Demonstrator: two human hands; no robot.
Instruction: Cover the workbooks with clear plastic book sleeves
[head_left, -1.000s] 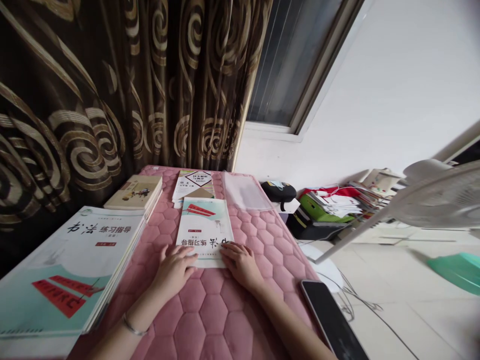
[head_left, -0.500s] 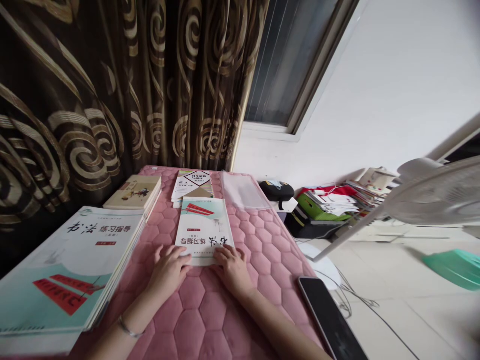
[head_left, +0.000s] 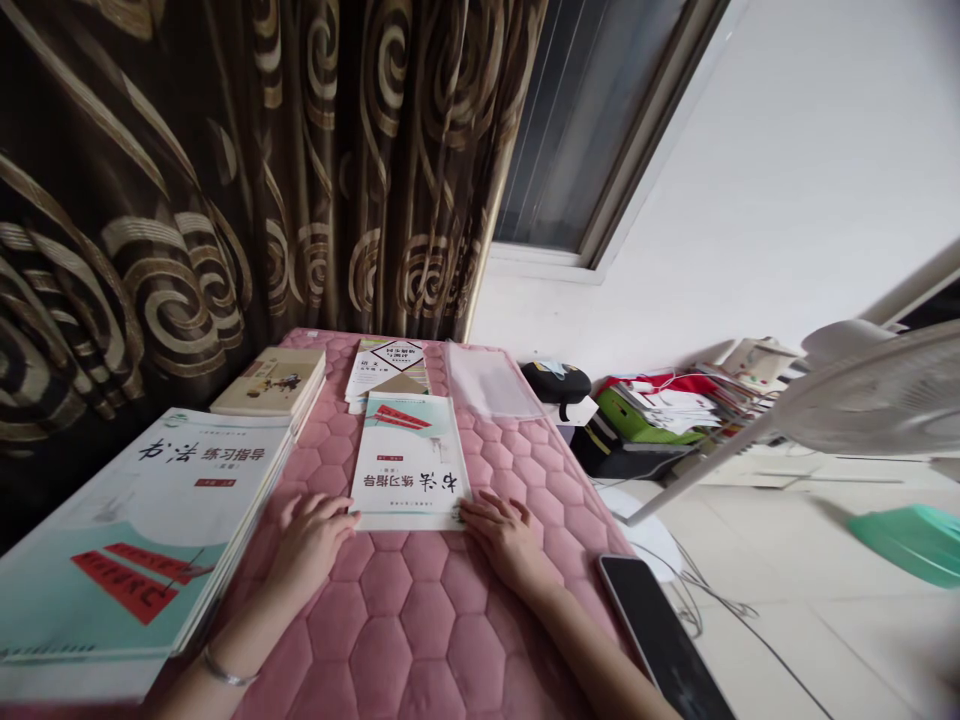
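A white and teal workbook (head_left: 409, 450) with red banners on its cover lies flat on the pink quilted cover (head_left: 420, 650). My left hand (head_left: 311, 540) rests palm down at its near left corner, fingers stretched out toward the edge. At the near right corner, the fingers of my right hand (head_left: 510, 540) lie extended and touch the edge. Neither hand is wrapped round anything. Just beyond the workbook, partly overlapped by it, are several white booklets (head_left: 390, 365). To the left stands a stack of books (head_left: 150, 510) topped by a similar cover.
A beige book pile (head_left: 266, 380) sits behind the left stack. A clear plastic sleeve (head_left: 495, 380) lies at the far right. A phone (head_left: 660, 635) rests by the right edge. Beyond are a white fan (head_left: 862, 385), floor cables and a black case (head_left: 555, 382).
My hands have moved apart, the left to the left and the right to the right, from the workbook's near edge to its corners. The workbook stays about where it was.
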